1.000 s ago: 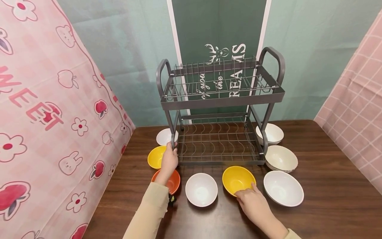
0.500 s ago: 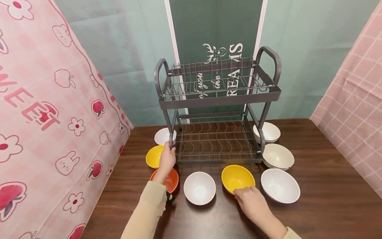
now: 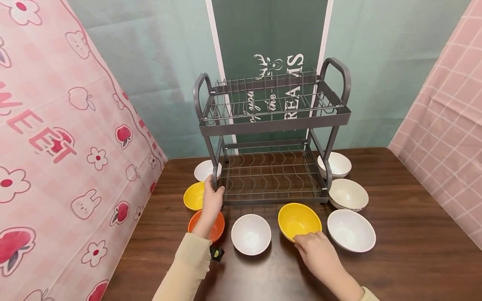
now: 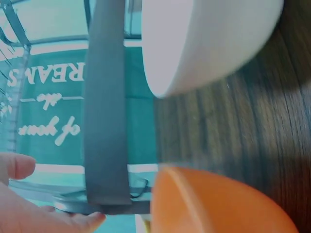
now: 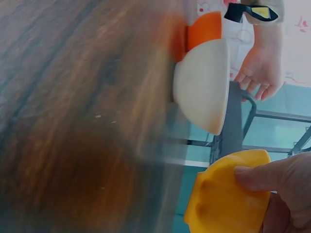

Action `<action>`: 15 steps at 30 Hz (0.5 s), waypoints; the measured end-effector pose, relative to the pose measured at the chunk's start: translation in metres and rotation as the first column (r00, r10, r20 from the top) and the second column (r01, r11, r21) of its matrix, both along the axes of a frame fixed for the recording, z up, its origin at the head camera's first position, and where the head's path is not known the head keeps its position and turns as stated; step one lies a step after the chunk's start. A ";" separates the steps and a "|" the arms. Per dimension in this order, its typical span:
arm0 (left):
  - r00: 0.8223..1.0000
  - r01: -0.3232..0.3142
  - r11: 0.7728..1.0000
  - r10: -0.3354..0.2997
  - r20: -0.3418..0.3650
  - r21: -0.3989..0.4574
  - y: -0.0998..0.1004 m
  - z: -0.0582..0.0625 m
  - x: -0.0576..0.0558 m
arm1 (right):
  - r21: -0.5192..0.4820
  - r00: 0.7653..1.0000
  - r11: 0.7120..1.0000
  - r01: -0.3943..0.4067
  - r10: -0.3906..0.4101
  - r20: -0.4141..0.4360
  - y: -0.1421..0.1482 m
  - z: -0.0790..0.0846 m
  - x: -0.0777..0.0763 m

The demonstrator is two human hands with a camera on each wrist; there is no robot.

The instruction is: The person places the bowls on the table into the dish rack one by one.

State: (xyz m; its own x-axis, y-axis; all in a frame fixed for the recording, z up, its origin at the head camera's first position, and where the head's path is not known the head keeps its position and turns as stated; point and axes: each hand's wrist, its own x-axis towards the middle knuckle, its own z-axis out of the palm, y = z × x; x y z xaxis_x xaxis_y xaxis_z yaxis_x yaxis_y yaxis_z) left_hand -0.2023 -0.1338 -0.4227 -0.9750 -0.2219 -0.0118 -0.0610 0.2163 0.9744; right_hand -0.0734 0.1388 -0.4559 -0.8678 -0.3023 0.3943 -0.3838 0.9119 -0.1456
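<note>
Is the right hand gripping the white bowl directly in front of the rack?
No, the right hand grips the near rim of the front yellow bowl, and that white bowl stands apart to its left.

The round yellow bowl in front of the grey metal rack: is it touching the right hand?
Touching. The right wrist view shows the right hand gripping the yellow bowl, thumb against its outside.

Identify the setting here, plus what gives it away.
Likely a staged tabletop set rather than a working kitchen: a two-tier dish rack and bowls on a wood-grain table, with printed hangings on three sides.
</note>
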 end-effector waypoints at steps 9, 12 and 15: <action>0.999 -0.019 1.000 0.019 -0.047 0.016 0.022 0.013 0.025 | -0.007 0.991 0.998 -0.057 0.056 -0.119 -0.003 0.012 -0.002; 0.998 0.012 1.000 -0.011 -0.060 0.016 0.032 0.011 0.033 | -0.019 0.988 0.997 -0.069 0.065 -0.137 -0.006 0.017 -0.003; 0.997 0.050 0.998 -0.049 -0.057 0.023 0.043 0.010 0.040 | -0.041 0.988 0.996 -0.080 0.073 -0.139 -0.010 0.022 -0.006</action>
State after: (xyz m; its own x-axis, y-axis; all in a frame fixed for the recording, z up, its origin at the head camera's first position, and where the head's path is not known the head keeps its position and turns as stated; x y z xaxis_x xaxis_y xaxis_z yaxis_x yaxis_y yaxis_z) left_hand -0.1623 -0.0911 -0.4131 -0.9840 -0.1740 0.0390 0.0046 0.1942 0.9810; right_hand -0.0791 0.1289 -0.4341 -0.7793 -0.3444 0.5235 -0.4714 0.8727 -0.1276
